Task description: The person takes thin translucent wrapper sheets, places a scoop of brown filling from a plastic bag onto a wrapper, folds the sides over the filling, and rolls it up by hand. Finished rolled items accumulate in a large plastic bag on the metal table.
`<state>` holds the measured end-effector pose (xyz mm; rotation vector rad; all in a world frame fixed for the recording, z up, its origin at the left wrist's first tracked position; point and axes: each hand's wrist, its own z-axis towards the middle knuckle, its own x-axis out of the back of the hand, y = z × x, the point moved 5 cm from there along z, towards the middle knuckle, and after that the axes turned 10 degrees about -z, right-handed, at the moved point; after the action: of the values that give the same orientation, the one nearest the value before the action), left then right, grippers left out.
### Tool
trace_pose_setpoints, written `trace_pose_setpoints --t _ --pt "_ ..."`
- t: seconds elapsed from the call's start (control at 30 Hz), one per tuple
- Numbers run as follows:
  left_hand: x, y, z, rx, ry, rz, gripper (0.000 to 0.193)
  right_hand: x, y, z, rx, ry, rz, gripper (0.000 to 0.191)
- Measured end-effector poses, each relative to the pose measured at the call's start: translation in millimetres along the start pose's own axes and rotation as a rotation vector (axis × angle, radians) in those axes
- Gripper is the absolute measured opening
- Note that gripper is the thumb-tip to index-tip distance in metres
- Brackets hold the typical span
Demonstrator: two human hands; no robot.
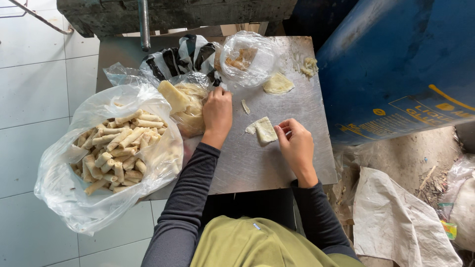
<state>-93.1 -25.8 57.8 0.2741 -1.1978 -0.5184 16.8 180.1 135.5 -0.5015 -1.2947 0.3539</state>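
Head view: left hand (216, 114) reaching into the bag of wrappers (190, 111) at upper centre, fingers curled, grip hidden. Right hand (295, 144) pinching the folded pastry (263, 131) flat on the steel desk (257, 165), centre frame. Likely risks: thin wrapper tearing under a hard pinch; overfull bag of rolls (116, 148) at left sagging off the desk edge.

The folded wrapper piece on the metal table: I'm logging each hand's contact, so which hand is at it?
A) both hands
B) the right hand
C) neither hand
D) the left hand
B: the right hand has its fingertips at the edge of the folded wrapper piece, while the left hand is off at the clear bag of wrappers on the metal table.
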Motion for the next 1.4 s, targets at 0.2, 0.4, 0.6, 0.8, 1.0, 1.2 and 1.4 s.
trace_pose_setpoints --t 0.2,0.4,0.6,0.8,1.0,1.2,1.4 --pt "2 -1 -2 -0.009 0.036 0.024 0.017 -7 -21 -2 0.234 -0.076 -0.094 0.026" --pt "20 23 -9 -0.092 0.129 0.069 0.024 -35 -34 -13 0.415 0.026 -0.153 0.021" --pt "36 40 -27 0.158 -0.120 -0.843 0.015 -49 -9 7 0.136 -0.078 0.041 0.015" --pt "42 54 -34 0.083 -0.474 -1.164 0.015 -41 7 22 -0.002 -0.391 0.759 0.027" --pt "47 65 -30 -0.149 -0.428 -0.956 0.015 -29 10 28 0.009 -0.373 0.807 0.028" --pt "46 46 -35 -0.061 -0.217 -0.647 0.018 -10 -10 12 0.281 0.086 0.139 0.012" --pt "20 52 -59 -0.091 -0.156 -0.372 0.017 -17 -17 -7 0.265 0.124 -0.158 0.011"
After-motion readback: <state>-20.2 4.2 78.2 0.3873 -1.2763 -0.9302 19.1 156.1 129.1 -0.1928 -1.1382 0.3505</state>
